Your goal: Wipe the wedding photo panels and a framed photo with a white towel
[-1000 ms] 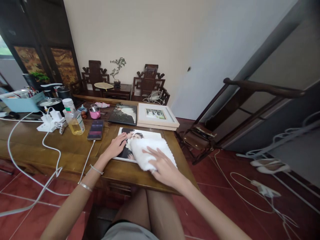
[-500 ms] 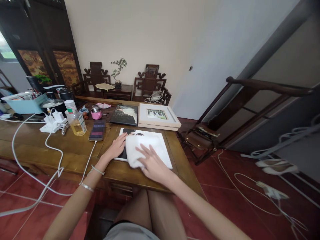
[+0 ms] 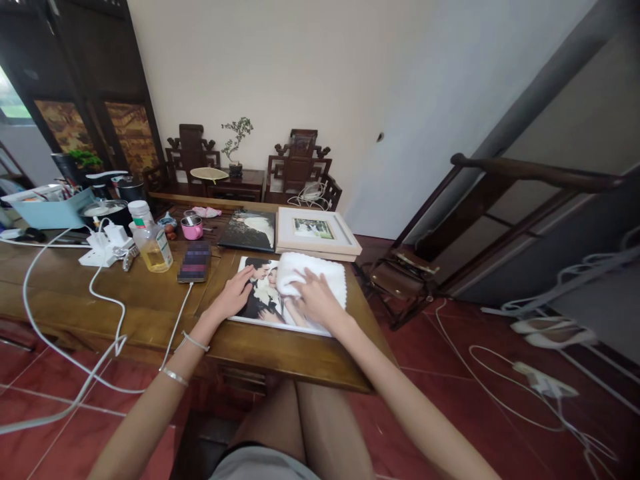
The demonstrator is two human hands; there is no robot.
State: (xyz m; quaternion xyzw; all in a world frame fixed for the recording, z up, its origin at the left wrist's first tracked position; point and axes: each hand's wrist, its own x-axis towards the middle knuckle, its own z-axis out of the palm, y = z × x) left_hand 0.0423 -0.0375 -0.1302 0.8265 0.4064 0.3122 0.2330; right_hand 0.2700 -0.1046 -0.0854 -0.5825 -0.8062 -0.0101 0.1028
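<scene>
A photo album or photo panel (image 3: 265, 300) showing a couple lies flat near the right end of the wooden table (image 3: 280, 350). My left hand (image 3: 234, 293) rests along its left edge, fingers stretched out. With fingers spread, my right hand (image 3: 317, 297) presses a folded white cloth (image 3: 327, 273) onto the picture's upper right part. The cloth hides that area, and my right thumb is hard to make out.
Behind lie a dark photo panel (image 3: 249, 229) and a white picture frame (image 3: 320, 230). To the left are a phone (image 3: 194, 261) on a cable, a bottle (image 3: 153, 243), a pink cup (image 3: 192, 227) and a power strip (image 3: 103, 247). A wooden chair (image 3: 480, 207) stands right.
My right hand has slid the cloth up and to the right across the picture, uncovering the couple and the lower part. My left hand stays in place.
</scene>
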